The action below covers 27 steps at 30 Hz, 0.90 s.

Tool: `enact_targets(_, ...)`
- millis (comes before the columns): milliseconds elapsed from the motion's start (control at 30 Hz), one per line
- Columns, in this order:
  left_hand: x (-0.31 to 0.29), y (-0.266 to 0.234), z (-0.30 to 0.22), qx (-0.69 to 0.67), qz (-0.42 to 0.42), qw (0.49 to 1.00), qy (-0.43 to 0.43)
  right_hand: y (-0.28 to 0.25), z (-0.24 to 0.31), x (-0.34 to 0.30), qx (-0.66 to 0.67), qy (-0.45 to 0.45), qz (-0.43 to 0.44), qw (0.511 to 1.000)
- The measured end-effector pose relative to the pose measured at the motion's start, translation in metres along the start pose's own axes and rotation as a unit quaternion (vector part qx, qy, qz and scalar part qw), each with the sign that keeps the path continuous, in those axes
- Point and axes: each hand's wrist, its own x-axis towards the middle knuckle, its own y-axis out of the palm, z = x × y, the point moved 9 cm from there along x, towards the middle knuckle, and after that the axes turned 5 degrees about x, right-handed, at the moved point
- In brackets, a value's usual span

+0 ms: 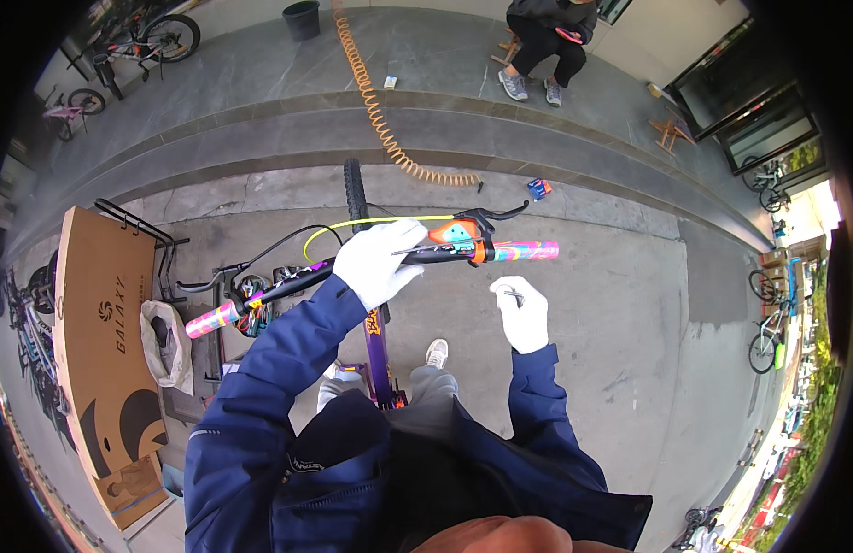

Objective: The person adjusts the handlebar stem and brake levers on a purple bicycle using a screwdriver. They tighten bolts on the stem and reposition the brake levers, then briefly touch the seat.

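Observation:
A small purple bicycle stands in front of me, its handlebar [297, 281] running left to right with multicoloured grips [528, 250]. My left hand [379, 260], in a white glove, reaches across and grasps the bar near the orange brake lever mount [459, 235]. A thin metal tool sticks out from this hand toward the mount. My right hand [523, 311], also gloved, is held below the right grip and pinches a small metal part [513, 295]. The front tyre [356, 189] points away from me.
A large cardboard box [99, 350] and a white bag [164, 336] stand at my left. An orange coiled hose [380, 120] crosses the steps ahead. A person [542, 41] sits on a stool beyond. Other bicycles are parked at far left and right.

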Motion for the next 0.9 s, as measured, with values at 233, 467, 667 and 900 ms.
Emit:
enact_targets(233,0.014,0.025,-0.022,0.002,-0.054,0.998,-0.033,0.01,0.165,0.07,-0.149,-0.306,0.056,0.939)
enact_targets(467,0.027,0.031,-0.024,0.006,-0.103,0.994,-0.033,0.098,0.184,0.104,-0.294,-0.287,0.329,0.85)
enact_targets(667,0.028,0.038,-0.023,0.033,-0.017,0.995,-0.095,0.106,0.18,0.118,-0.342,-0.268,0.368,0.822)
enact_targets(900,0.028,0.032,-0.025,0.018,-0.042,0.995,-0.088,0.114,0.165,0.14,-0.344,-0.208,0.356,0.843)
